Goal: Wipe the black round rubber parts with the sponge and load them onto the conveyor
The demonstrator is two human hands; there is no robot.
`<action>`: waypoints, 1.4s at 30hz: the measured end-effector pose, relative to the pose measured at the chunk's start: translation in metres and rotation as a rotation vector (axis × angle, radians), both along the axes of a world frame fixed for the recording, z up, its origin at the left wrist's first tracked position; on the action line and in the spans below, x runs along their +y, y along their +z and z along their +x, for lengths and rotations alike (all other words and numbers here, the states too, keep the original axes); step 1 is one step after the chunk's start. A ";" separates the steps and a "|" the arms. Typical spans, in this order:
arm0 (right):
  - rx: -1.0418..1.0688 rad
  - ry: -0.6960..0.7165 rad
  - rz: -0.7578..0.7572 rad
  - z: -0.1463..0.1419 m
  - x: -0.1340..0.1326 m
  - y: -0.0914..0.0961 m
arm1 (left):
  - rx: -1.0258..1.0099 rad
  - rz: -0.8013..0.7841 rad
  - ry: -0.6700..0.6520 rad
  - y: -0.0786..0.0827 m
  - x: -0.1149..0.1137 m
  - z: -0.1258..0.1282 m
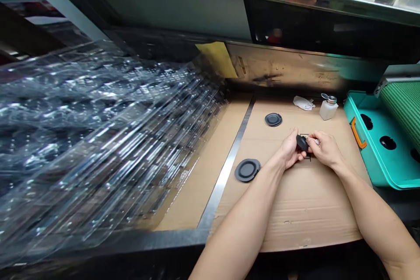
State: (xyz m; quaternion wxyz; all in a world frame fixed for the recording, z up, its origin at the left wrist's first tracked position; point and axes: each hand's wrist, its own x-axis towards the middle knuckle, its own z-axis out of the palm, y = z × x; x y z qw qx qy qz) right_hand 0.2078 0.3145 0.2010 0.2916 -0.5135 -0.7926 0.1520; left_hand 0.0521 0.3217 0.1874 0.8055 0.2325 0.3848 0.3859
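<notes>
Bare forearms (pixel 244 214) nearest; left hand (pixel 288 149) holds round black part (pixel 301 143); right hand (pixel 328 149), grip unclear; right, teal plastic bin (pixel 374 164) contains dark round shapes (pixel 388 142).

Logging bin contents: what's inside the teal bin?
Three dark round shapes show in the teal bin, one cut by the frame edge. The green mesh surface hides whatever lies beneath it.

No legible text, brands or numbers in view. Black lines (pixel 310 158) on the cardboard (pixel 311 205), partly covered; no characters readable.
</notes>
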 end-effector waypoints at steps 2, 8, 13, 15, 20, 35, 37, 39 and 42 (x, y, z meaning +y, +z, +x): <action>-0.034 0.000 -0.005 -0.001 0.000 -0.003 | 0.035 0.009 -0.002 0.002 -0.002 0.003; -0.111 0.006 -0.014 0.004 0.004 -0.004 | 0.101 0.061 0.047 0.004 -0.008 0.008; -0.181 0.032 0.014 0.001 0.005 -0.004 | 0.230 0.107 0.098 -0.003 -0.009 0.015; -0.204 0.014 0.059 -0.004 0.004 -0.005 | 0.325 0.127 0.134 -0.008 -0.007 0.018; -0.280 -0.029 0.084 -0.009 0.000 -0.004 | 0.437 0.176 0.162 -0.014 -0.007 0.022; -0.190 0.125 -0.031 0.005 -0.001 0.008 | 0.527 0.230 0.042 -0.011 -0.009 0.020; -0.176 0.123 -0.049 0.007 -0.001 0.010 | 0.531 0.229 0.030 -0.011 -0.009 0.020; -0.165 0.098 -0.074 0.008 -0.001 0.010 | 0.551 0.234 0.026 -0.010 -0.011 0.020; -0.205 0.071 -0.072 0.007 -0.001 0.008 | 0.613 0.258 0.008 -0.007 -0.013 0.022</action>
